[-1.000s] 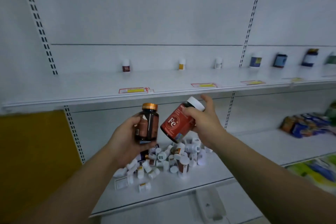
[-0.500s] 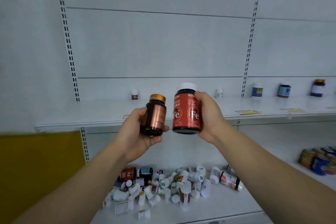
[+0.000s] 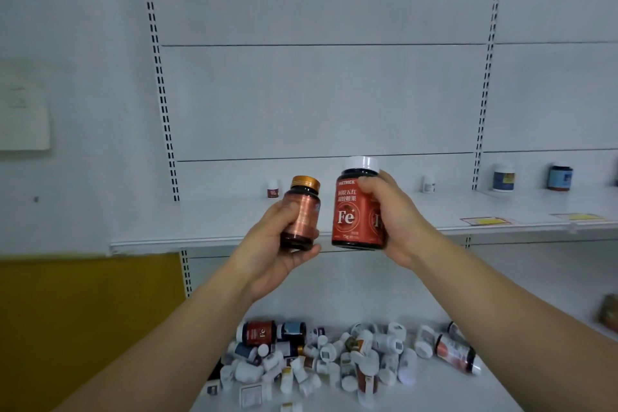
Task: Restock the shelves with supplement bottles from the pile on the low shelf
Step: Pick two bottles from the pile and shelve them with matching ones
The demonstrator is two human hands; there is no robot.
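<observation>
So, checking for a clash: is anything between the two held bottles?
No. In the head view, only a narrow gap separates the gold-capped bottle and the red Fe bottle.

The red bottle (image 3: pixel 357 214) gripped in the right hand (image 3: pixel 396 221) carries the only clear print: brand line "PIETRICK" in small white capitals near its shoulder, first letters partly dim; below it two rows of white Chinese characters; then a large white "Fe" with a small plus, set in a ring. Small print near the base starts "75g"; the rest is too fine to read. A second ring mark shows at the thumb, mostly covered. In the pile, a lying red bottle (image 3: pixel 256 332) also shows "Fe". Label on the copper bottle (image 3: pixel 301 216) in the left hand (image 3: pixel 267 251): unreadable. Yellow shelf tags (image 3: pixel 483 220): print blurred.
</observation>
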